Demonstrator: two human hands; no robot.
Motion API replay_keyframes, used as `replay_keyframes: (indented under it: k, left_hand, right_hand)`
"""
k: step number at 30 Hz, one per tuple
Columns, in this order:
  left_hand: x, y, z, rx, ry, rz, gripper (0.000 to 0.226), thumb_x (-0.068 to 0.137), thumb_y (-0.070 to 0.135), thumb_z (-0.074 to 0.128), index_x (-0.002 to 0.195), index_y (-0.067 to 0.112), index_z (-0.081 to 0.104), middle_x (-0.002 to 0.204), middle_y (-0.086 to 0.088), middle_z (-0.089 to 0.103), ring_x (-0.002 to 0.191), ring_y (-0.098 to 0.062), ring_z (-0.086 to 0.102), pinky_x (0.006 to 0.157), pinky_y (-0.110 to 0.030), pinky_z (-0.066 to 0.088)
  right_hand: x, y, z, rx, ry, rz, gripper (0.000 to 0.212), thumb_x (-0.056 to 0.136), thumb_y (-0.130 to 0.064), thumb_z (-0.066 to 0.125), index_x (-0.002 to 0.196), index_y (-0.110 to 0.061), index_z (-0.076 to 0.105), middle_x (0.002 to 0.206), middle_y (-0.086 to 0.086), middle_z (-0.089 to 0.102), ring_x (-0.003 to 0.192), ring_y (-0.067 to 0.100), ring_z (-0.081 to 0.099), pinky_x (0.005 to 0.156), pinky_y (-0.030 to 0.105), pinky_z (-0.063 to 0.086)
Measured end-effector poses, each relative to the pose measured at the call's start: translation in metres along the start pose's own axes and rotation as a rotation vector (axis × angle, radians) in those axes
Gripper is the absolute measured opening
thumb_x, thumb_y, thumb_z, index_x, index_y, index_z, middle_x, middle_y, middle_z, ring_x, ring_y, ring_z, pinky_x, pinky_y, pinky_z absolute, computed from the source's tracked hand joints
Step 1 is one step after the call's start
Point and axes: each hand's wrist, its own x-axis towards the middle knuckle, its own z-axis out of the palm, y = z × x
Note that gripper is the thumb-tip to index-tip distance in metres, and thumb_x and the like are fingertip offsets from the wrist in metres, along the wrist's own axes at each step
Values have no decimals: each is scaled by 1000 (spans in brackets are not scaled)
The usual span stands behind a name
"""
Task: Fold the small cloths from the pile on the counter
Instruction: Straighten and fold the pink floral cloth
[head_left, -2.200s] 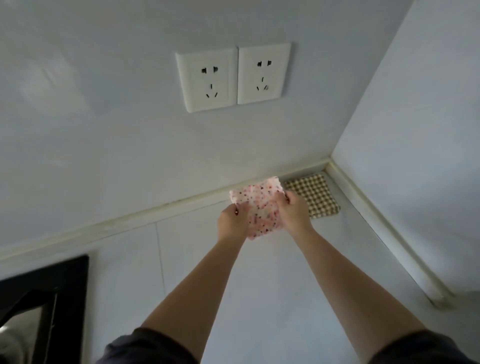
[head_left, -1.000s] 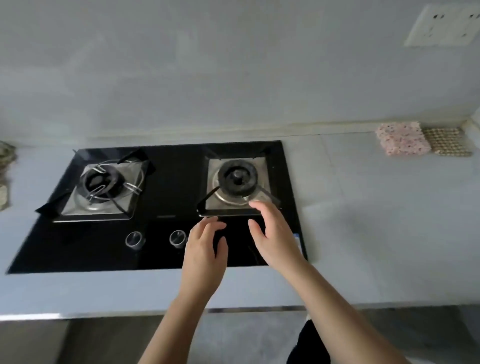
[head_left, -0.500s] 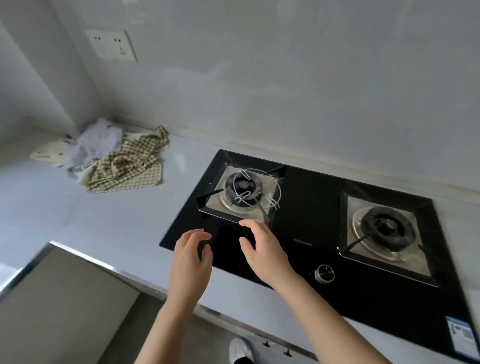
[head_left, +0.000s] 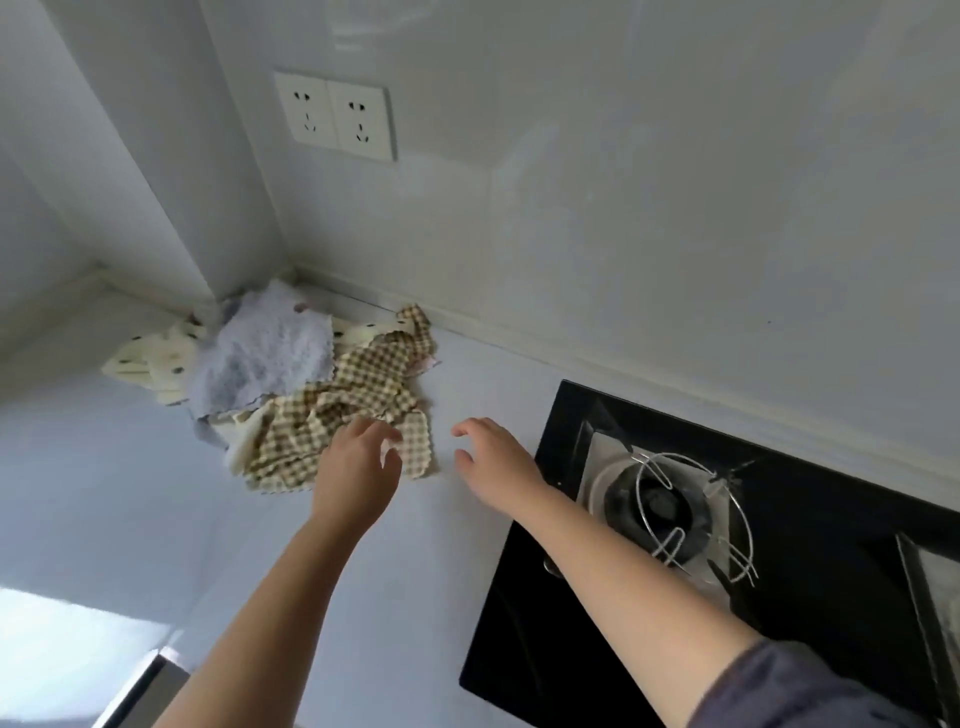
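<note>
A loose pile of small cloths lies in the counter's back left corner. On top is a crumpled brown-and-cream checked cloth (head_left: 358, 410), with a pale lilac fluffy cloth (head_left: 265, 358) behind it and a cream spotted cloth (head_left: 150, 358) underneath at the left. My left hand (head_left: 358, 467) reaches over the near edge of the checked cloth, its fingers relaxed and touching the fabric. Just right of the pile, my right hand (head_left: 493, 457) hovers above the bare counter with its fingers loosely spread, holding nothing.
A black glass hob (head_left: 779, 597) with a burner and wire pan support (head_left: 685, 519) lies to the right, under my right forearm. A double wall socket (head_left: 337, 119) is above the pile. The white counter (head_left: 130, 493) ends at a metal-edged front at lower left.
The view swung left from the hob to the cloth pile. Both hands have moved from over the hob to the pile, and the left one now touches the checked cloth.
</note>
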Motion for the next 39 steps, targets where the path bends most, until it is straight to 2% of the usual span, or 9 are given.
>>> replay_keyframes:
  k: [4, 7, 11, 14, 18, 22, 30, 35, 39]
  left_hand:
    - [104, -46, 22, 224, -126, 189, 20, 84, 21, 63, 103, 20, 69, 117, -4, 61, 116, -30, 53, 103, -51, 33]
    - [145, -80, 49, 358, -211, 290, 40, 87, 41, 57, 126, 30, 58, 141, -4, 47, 142, -28, 28, 112, -61, 12]
    - [152, -115, 71, 317, -217, 327, 55, 86, 51, 39, 136, 30, 49, 147, -6, 43, 144, -28, 26, 96, -57, 45]
    - [150, -124, 80, 255, -161, 360, 56, 87, 50, 36, 138, 30, 47, 150, -5, 39, 146, -26, 21, 94, -49, 50]
    - [146, -129, 76, 268, -63, 388, 48, 85, 42, 54, 131, 29, 55, 147, -3, 44, 142, -26, 31, 83, -45, 54]
    - [140, -139, 66, 349, 53, 406, 33, 80, 31, 68, 112, 26, 63, 142, -6, 47, 131, -30, 44, 75, -51, 51]
    - [123, -161, 64, 517, 257, 230, 15, 87, 21, 59, 96, 15, 69, 117, -14, 55, 103, -36, 52, 88, -52, 38]
    - [106, -158, 57, 500, 227, 205, 26, 91, 30, 48, 111, 21, 63, 148, -12, 32, 136, -32, 26, 109, -57, 20]
    - [66, -137, 64, 335, 119, 500, 47, 86, 44, 44, 128, 26, 54, 153, -6, 31, 143, -25, 21, 113, -55, 17]
  right_hand:
    - [100, -12, 26, -44, 97, 140, 34, 99, -21, 44, 132, -18, 53, 134, 0, 53, 120, 20, 51, 92, 34, 45]
    - [165, -14, 51, -43, 232, 235, 34, 97, -22, 47, 130, -23, 56, 124, 1, 59, 114, 23, 55, 91, 36, 47]
    - [213, -12, 72, -167, 394, 257, 21, 96, -25, 53, 113, -23, 65, 111, 0, 60, 101, 26, 58, 83, 34, 44]
    - [221, -5, 78, -252, 443, 209, 13, 96, -22, 53, 101, -17, 65, 104, 1, 61, 94, 25, 60, 77, 35, 44]
    - [201, 9, 68, -394, 418, 209, 13, 95, -13, 53, 105, -17, 60, 112, 1, 58, 98, 25, 61, 73, 33, 41]
    - [171, 25, 40, -406, 565, 287, 14, 94, -8, 51, 104, -14, 59, 112, 5, 56, 95, 32, 62, 72, 36, 44]
    - [98, 40, 3, -351, 907, 435, 18, 97, -7, 46, 111, -2, 56, 116, 18, 53, 96, 40, 57, 72, 38, 40]
    - [24, 32, 22, -402, 893, 367, 18, 97, -9, 45, 109, 0, 56, 115, 18, 51, 89, 35, 54, 69, 34, 36]
    - [-6, 9, 74, -341, 729, 162, 16, 96, -13, 46, 96, -5, 61, 112, 10, 52, 95, 27, 55, 81, 36, 46]
